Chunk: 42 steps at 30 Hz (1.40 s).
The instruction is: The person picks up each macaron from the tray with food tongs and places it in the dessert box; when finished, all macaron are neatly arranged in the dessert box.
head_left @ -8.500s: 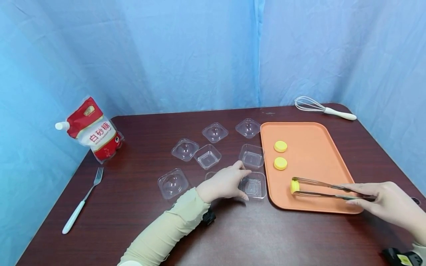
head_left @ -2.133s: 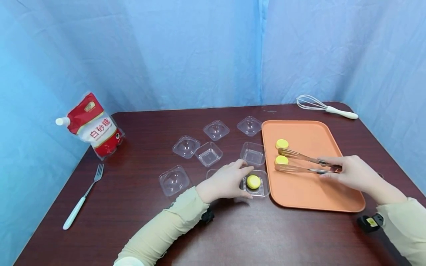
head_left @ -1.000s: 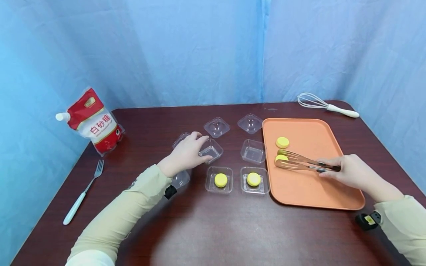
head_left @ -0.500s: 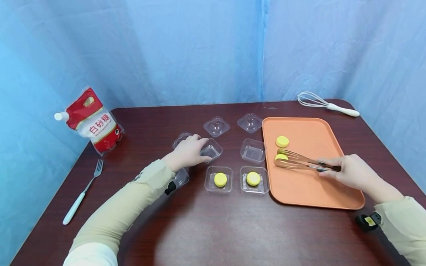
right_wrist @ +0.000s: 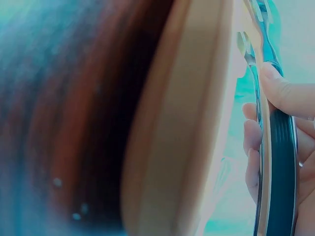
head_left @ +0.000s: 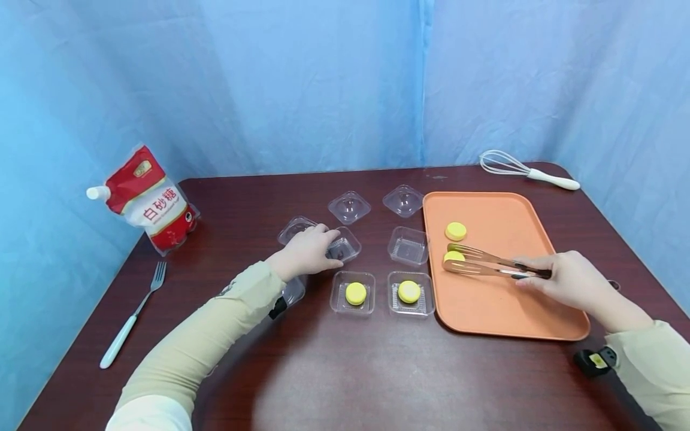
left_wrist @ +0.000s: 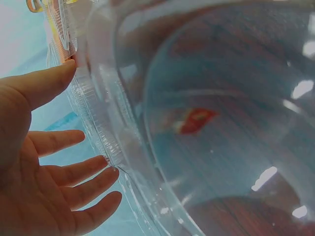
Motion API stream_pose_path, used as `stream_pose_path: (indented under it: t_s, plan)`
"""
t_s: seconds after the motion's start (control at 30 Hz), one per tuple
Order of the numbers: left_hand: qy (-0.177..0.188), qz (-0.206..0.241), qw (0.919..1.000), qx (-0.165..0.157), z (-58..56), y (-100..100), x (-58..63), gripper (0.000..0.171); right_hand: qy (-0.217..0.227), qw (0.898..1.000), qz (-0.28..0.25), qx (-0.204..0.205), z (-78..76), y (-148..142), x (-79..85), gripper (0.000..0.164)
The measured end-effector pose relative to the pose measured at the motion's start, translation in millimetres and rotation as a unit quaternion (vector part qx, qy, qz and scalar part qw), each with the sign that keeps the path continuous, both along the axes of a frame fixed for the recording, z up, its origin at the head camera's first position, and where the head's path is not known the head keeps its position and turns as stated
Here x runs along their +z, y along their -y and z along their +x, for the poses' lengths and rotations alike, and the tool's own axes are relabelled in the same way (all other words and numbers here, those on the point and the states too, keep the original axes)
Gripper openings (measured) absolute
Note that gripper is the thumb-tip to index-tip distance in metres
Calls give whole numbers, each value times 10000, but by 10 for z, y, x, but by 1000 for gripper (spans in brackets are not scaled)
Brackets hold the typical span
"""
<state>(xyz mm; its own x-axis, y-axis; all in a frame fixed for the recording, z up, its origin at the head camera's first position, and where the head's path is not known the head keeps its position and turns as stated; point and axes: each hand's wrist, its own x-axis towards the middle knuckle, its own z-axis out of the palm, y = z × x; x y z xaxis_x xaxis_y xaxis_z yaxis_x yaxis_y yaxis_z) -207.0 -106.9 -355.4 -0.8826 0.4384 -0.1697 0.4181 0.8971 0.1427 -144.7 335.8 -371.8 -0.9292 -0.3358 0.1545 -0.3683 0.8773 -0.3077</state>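
My left hand (head_left: 306,251) reaches over a clear plastic box base (head_left: 347,246), thumb and fingers spread at its near-left side; in the left wrist view the left hand (left_wrist: 59,162) has loosely extended fingers, and firm contact is hard to tell. My right hand (head_left: 571,281) holds metal tongs (head_left: 485,256) by their dark handles. The tongs' tips lie around a small round yellow cake (head_left: 454,256) on the orange tray (head_left: 517,299), apparently loosely. Another yellow cake (head_left: 456,231) lies behind it. Two box bases in front each hold one, a left cake (head_left: 356,294) and a right cake (head_left: 409,292).
An open box base (head_left: 408,246) stands by the tray. Domed clear lids (head_left: 349,207) lie behind and left, some partly hidden by my left arm. A fork (head_left: 135,317) and sugar pouch (head_left: 156,203) are at left; a whisk (head_left: 525,171) lies at back right.
The cake earlier in the tongs now sits in the front right box. My left hand has left the front boxes for the back-left one. The tongs moved to another cake and have stayed there.
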Motion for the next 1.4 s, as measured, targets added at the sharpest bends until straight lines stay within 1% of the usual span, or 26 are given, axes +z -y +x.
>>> stream_pose_path:
  t_s: [0.17,0.3,0.47,0.6,0.7,0.8,0.9,1.03,1.23,1.4]
  plan:
    - [-65,55,9999,-106,-9,-16,0,68,-110,9999,-5,-78,10,3,7,40]
    - [-35,147,9997,-204,-23,-17,6,68,-115,9998,-17,-169,24,-7,11,41]
    - [-2,354,9986,-401,-54,-15,21,70,-342,9992,-50,-185,34,-12,25,38]
    - [72,425,9977,-519,-89,-7,22,74,-519,9984,-151,-160,35,2,41,37]
    - [104,483,9970,-596,-119,5,23,73,-631,9978,-171,-131,34,21,57,37]
    - [107,568,9960,-680,-147,20,22,72,-801,9966,-188,-47,28,36,69,37]
    - [108,642,9951,-739,-172,32,10,72,-1085,9937,-264,119,10,58,80,37]
    - [177,712,9946,-738,-204,46,-14,73,-1313,9902,-377,293,-20,114,116,37]
    - [333,789,9938,-716,-232,58,-26,74,-1473,9862,-545,515,-89,251,175,38]
    - [362,863,9931,-714,-240,65,-28,73,-1579,9832,-624,669,-136,408,227,40]
